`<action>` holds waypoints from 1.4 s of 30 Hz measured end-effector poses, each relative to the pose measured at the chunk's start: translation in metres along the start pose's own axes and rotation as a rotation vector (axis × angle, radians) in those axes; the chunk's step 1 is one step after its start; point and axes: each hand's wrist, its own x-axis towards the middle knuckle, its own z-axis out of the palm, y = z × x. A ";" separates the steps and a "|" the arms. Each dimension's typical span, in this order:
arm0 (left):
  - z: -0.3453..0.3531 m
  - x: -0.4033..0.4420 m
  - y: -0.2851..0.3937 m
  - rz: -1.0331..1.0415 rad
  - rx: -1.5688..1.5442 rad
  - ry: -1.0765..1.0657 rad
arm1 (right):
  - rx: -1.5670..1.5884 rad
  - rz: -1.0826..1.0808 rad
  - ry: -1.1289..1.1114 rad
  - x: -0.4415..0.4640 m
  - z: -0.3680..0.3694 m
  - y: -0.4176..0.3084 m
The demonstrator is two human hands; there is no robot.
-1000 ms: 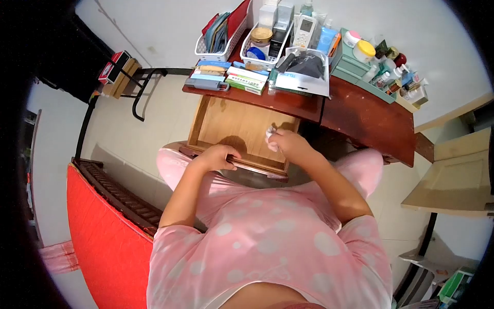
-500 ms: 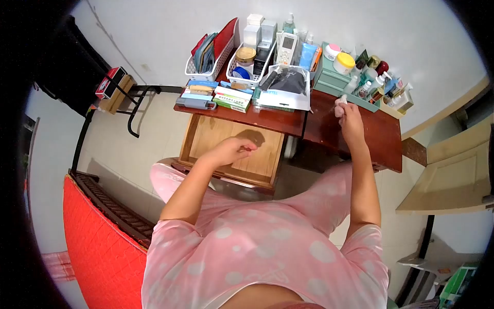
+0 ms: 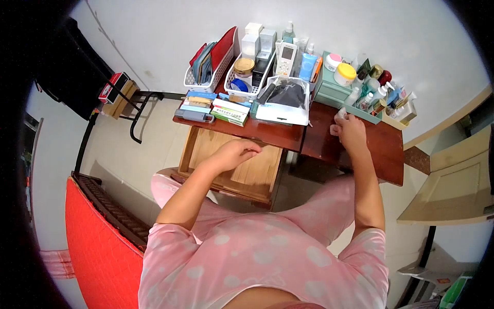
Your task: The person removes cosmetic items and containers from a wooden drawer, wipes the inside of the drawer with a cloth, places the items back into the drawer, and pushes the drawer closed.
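My right hand [image 3: 352,133] is closed around a crumpled whitish tissue [image 3: 337,125], low over the right part of the reddish-brown tabletop [image 3: 381,149]. Part of the tissue is hidden by the fingers. Over the pulled-out wooden drawer [image 3: 206,147] hovers my left hand [image 3: 235,154], its fingers loosely bent with nothing visible in them. Just behind the right hand stands a green organizer [image 3: 329,92] with bottles and jars, among them a yellow-lidded jar [image 3: 345,74].
Two white baskets [image 3: 198,86] hold pouches, boxes and jars at the back. Small boxes [image 3: 230,112] and a white package with black contents [image 3: 283,105] lie along the front of the table. A red mattress [image 3: 98,247] is at left, a cabinet door [image 3: 447,180] at right.
My right hand has moved slightly with the tissue, leftward over the tabletop. The left hand has drifted a little right above the drawer. The view has tilted slightly.
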 end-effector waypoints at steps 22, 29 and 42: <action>-0.014 0.123 0.002 -0.022 0.481 0.650 | 1.431 0.546 -0.380 0.062 0.048 -0.087; -0.017 0.146 -0.002 -0.191 0.522 0.590 | 1.599 0.541 -0.259 0.062 0.047 -0.094; -0.051 0.109 0.022 -0.064 0.219 0.786 | 1.712 0.281 0.014 0.061 0.004 -0.108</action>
